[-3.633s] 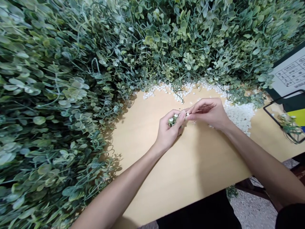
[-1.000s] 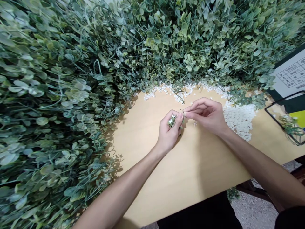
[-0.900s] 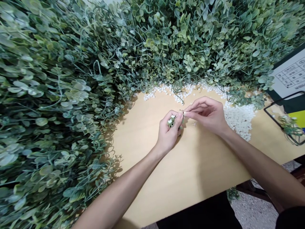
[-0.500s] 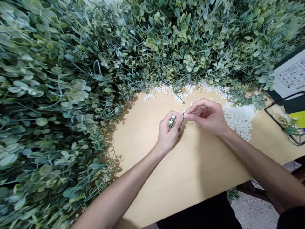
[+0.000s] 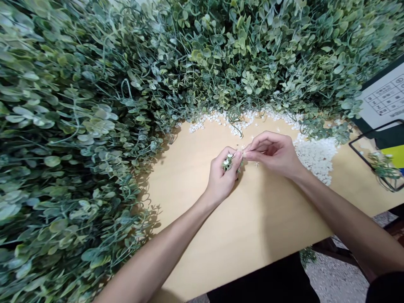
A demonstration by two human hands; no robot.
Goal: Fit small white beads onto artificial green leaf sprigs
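My left hand [image 5: 223, 172] is closed around a small artificial sprig [image 5: 227, 161] with green stems and little white flower pieces. The tips of its thumb and forefinger meet just beside those of my right hand [image 5: 273, 152]. Between the two sets of fingertips sits a tiny pale star-shaped piece [image 5: 243, 149]. My right thumb and forefinger are pinched at it, the other fingers curled behind. Another pale star-shaped piece [image 5: 256, 163] lies below the right fingers. Most of the sprig is hidden inside the left hand.
Dense artificial greenery [image 5: 94, 113] banks the left and far sides of the wooden table [image 5: 202, 248]. Small white pieces [image 5: 315, 158] are heaped at right, with more white bits [image 5: 217, 119] along the far edge. A black wire frame [image 5: 362, 153] and printed sheet [image 5: 385, 101] stand at far right.
Both hands stay almost in place, fingertips together. The sprig in the left hand has turned slightly, and the view has shifted a little.
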